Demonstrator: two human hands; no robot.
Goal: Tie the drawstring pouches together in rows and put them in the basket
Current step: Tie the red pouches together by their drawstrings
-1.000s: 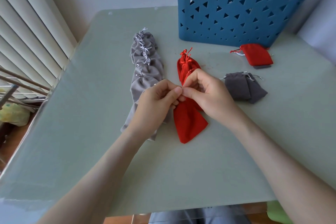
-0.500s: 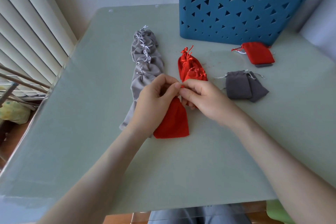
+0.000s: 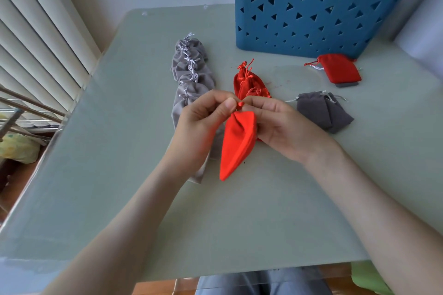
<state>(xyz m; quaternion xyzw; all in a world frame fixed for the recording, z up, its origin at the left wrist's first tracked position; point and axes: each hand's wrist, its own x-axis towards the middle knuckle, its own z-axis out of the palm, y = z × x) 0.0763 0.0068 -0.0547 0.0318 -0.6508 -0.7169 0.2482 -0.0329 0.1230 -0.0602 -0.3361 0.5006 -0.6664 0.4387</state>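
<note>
A red drawstring pouch (image 3: 236, 143) hangs point-down between my hands, just above the table. My left hand (image 3: 203, 122) and my right hand (image 3: 280, 124) both pinch the red cord at its gathered neck. Behind them lies a short row of tied red pouches (image 3: 248, 82). A longer row of tied grey pouches (image 3: 189, 79) runs along the table to the left, partly hidden by my left hand. The blue basket (image 3: 311, 7) with triangular holes stands at the back right.
A loose red pouch (image 3: 340, 68) lies in front of the basket on a grey one. Two dark grey pouches (image 3: 321, 110) lie right of my right hand. The pale green table (image 3: 119, 175) ends at blinds on the left.
The red pouch has been lifted and turned, so it now hangs narrow and edge-on. Both hands rose slightly while keeping hold of its cord.
</note>
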